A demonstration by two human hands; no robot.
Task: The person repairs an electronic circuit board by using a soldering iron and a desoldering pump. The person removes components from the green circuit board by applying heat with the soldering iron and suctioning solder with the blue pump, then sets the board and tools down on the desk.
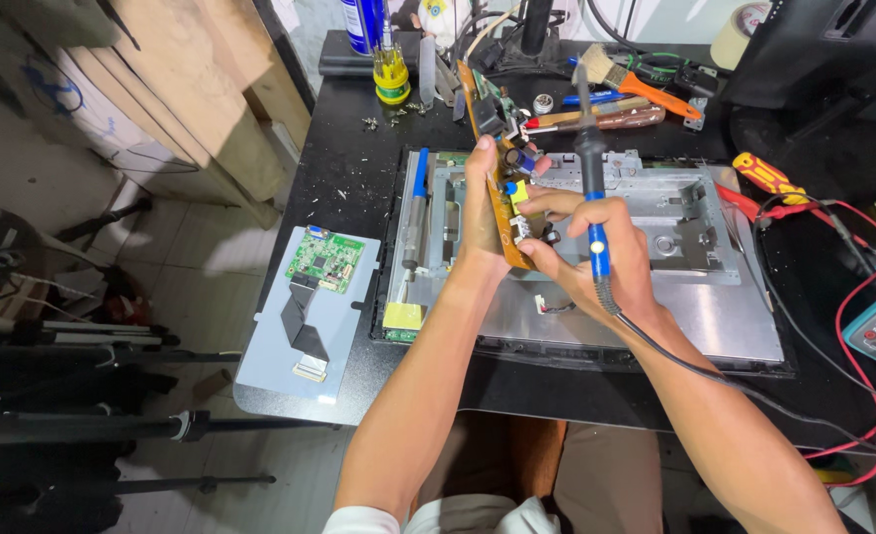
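My left hand [480, 213] is wrapped around the edge of the brown component-studded circuit board [502, 188], holding it upright over the grey metal monitor chassis [656, 213]. My right hand [596, 252] is curled tight around the blue-handled soldering iron [593, 188], tip pointing up; its fingertips look to be touching the board, hard to tell. A small green circuit board [324, 259] lies well left.

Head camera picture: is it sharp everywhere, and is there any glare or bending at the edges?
In the head view the left hand, the orange circuit board and the right hand holding the soldering iron look sharp; the bare metal panel shows soft bright glare; the black table edge bows slightly, a wide-lens distortion; the corners, especially lower left, fall dark.
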